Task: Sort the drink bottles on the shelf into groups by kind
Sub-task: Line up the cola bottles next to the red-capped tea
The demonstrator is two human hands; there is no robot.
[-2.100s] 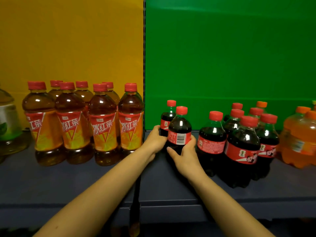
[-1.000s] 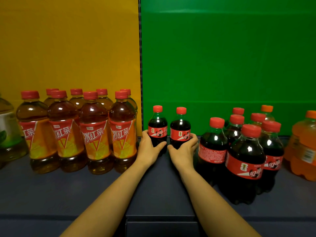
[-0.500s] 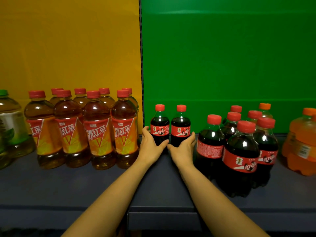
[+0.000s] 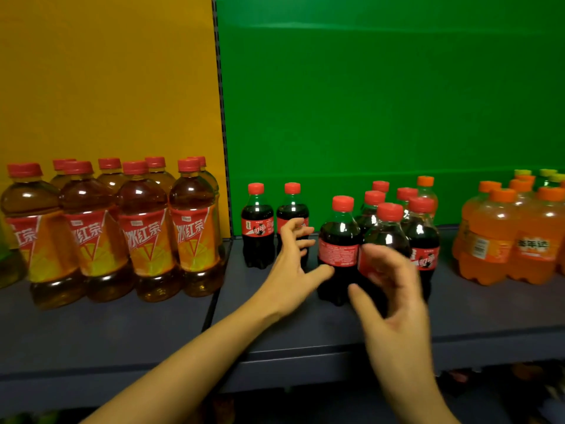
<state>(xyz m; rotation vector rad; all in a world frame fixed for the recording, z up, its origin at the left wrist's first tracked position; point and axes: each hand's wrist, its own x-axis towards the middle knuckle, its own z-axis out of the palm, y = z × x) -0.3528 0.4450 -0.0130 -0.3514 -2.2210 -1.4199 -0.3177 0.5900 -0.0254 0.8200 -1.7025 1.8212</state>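
- Down at the front, two bare arms reach over the edge of the dark shelf (image 4: pixel 122 325).
- The right hand (image 4: pixel 394 307) is nearest. Its fingers are bent and a little apart, and the thumb sticks out to the side, as if it is ready to grab. It is blurry, so I cannot tell if it touches a bottle.
- The left hand (image 4: pixel 289 276) is a bit further in. Its fingers are spread wide and hold nothing. The thumb tip is just beside the front cola bottle (image 4: pixel 339 249).
- Behind that one stands a tight bunch of cola bottles (image 4: pixel 422 228), packed close together. A fast grab could bump one and tip the others like dominoes, and one could roll off the front of the shelf.
- To the left stand the iced tea bottles (image 4: pixel 143 231), all together. To the right stand the orange soda bottles (image 4: pixel 501 240), all together too.
- Further back, two small cola bottles (image 4: pixel 258 228) stand side by side, apart from the bunch.
- At the very back of the bunch hides an orange-cap bottle (image 4: pixel 426 191). I think it belongs with the orange ones. It is easy to miss there, and reaching over for it could knock the cola in front.
- Last come the yellow wall (image 4: pixel 107 87) and the green wall (image 4: pixel 382 102).
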